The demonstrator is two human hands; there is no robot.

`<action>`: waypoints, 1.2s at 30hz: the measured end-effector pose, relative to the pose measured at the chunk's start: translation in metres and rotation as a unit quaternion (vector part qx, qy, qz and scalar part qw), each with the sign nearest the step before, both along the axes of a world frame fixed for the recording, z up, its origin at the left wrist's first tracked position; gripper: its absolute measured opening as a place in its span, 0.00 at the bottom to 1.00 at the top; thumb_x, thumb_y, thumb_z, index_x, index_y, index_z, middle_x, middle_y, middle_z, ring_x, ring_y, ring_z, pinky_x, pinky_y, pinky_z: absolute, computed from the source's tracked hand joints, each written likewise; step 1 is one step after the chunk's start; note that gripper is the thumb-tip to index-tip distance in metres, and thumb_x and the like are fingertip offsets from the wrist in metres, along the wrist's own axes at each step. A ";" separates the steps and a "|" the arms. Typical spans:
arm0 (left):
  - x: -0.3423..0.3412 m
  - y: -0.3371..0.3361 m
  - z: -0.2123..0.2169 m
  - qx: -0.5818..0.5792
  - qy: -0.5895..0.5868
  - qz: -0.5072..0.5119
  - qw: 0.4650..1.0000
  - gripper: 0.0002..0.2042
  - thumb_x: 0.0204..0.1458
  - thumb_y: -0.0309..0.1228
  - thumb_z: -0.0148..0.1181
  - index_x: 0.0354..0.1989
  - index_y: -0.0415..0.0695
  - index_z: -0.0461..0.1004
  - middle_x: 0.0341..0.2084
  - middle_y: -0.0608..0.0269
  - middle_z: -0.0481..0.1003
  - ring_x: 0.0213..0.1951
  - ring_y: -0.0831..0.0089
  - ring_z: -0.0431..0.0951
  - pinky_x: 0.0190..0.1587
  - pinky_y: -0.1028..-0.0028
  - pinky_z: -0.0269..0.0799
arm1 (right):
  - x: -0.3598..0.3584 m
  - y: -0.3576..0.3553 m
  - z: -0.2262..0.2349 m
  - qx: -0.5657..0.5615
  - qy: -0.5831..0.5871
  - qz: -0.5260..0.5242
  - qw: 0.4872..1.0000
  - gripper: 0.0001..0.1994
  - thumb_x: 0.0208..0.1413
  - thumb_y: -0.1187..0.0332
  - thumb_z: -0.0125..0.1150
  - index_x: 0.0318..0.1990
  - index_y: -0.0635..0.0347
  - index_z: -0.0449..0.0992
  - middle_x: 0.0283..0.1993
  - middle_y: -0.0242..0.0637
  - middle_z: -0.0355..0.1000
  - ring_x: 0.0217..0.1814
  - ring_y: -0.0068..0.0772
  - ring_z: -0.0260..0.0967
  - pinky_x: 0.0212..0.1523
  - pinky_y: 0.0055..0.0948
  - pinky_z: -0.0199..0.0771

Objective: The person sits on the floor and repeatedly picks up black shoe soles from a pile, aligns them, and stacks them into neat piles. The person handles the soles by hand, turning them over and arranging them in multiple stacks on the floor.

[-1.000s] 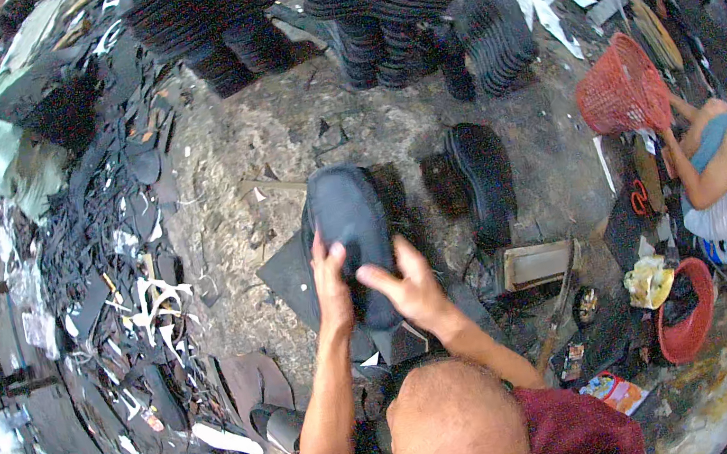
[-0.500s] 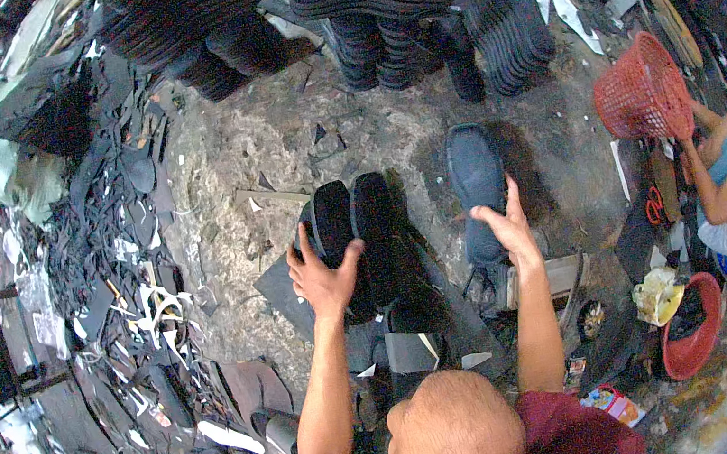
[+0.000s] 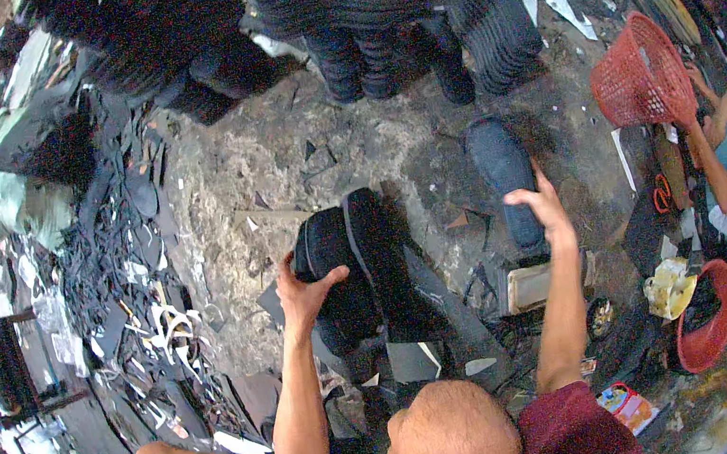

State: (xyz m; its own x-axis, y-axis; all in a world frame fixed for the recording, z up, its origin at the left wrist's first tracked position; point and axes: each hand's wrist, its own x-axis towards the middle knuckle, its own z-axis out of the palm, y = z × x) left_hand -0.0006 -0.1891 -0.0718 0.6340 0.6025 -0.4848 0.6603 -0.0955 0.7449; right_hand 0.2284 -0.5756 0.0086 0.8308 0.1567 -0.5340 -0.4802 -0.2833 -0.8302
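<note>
A stack of black soles [image 3: 361,271] on the floor [image 3: 278,174] was gripped by the left hand [image 3: 302,290]; the right hand [image 3: 541,209] rested, released, on a separate sole stack [image 3: 501,170] nearby.

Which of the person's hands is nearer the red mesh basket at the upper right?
Right. The right hand rests on a dark sole stack, left of and below the red mesh basket. The left hand grips a black sole pile, farther left.
</note>
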 end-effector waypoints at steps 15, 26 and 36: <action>0.024 -0.081 0.049 0.309 0.035 -0.047 0.949 0.61 0.39 0.63 0.72 0.76 0.43 0.46 0.63 0.37 0.62 0.63 0.41 0.63 0.64 0.47 0.58 | -0.225 0.197 -0.105 0.011 -0.058 0.081 0.995 0.37 0.54 0.72 0.65 0.72 0.62 0.57 0.68 0.52 0.66 0.68 0.48 0.67 0.69 0.36 0.63; -0.024 -0.078 0.059 0.169 -0.480 -0.227 0.830 0.71 0.28 0.42 0.85 0.74 0.46 0.29 0.64 0.42 0.56 0.63 0.52 0.65 0.65 0.53 0.62 | -0.077 0.131 0.135 0.086 -0.446 0.522 0.722 0.53 0.38 0.57 0.79 0.74 0.46 0.56 0.78 0.47 0.49 0.73 0.53 0.57 0.68 0.52 0.62; -0.028 -0.072 0.070 0.398 -0.044 -0.340 0.851 0.64 0.19 0.40 0.78 0.74 0.46 0.48 0.56 0.48 0.66 0.58 0.47 0.65 0.62 0.48 0.54 | -0.075 0.111 0.054 -0.197 -0.512 0.540 0.638 0.50 0.41 0.59 0.78 0.74 0.39 0.57 0.73 0.41 0.55 0.73 0.49 0.55 0.66 0.51 0.59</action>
